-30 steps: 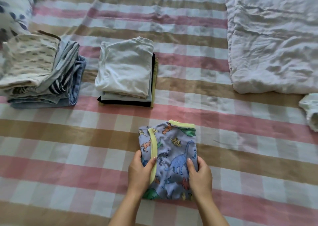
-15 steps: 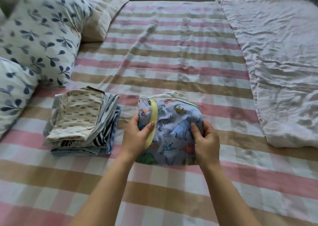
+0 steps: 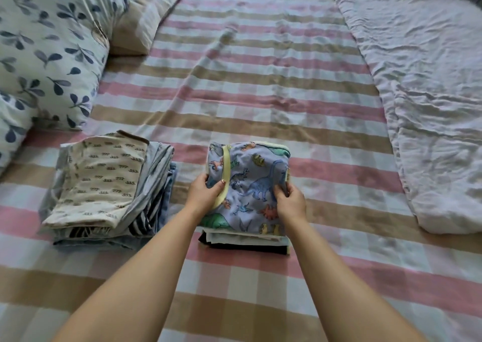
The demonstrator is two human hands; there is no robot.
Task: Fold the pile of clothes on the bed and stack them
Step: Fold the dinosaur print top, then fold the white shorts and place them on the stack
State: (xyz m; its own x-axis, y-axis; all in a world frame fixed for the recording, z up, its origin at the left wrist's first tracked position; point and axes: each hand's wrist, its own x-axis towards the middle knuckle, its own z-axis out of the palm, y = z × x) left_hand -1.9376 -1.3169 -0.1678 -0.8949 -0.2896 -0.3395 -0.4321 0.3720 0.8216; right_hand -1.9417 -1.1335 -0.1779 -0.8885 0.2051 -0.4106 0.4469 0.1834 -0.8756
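Your folded dinosaur-print garment (image 3: pixel 250 185) lies on top of the middle stack (image 3: pixel 245 242), toward the near edge of the bed (image 3: pixel 260 81). Your left hand (image 3: pixel 204 194) grips its left side, thumb on top. Your right hand (image 3: pixel 290 202) pinches its right side. A second stack (image 3: pixel 104 185) sits just left. The layers underneath show only their edges.

We see a leaf-print pillow (image 3: pixel 52 49) at the far left, a plain beige pillow (image 3: pixel 140 15) just beside it, and a crumpled white quilt (image 3: pixel 430 101) lying along the right of the pink-and-tan checked sheet (image 3: pixel 247 86).
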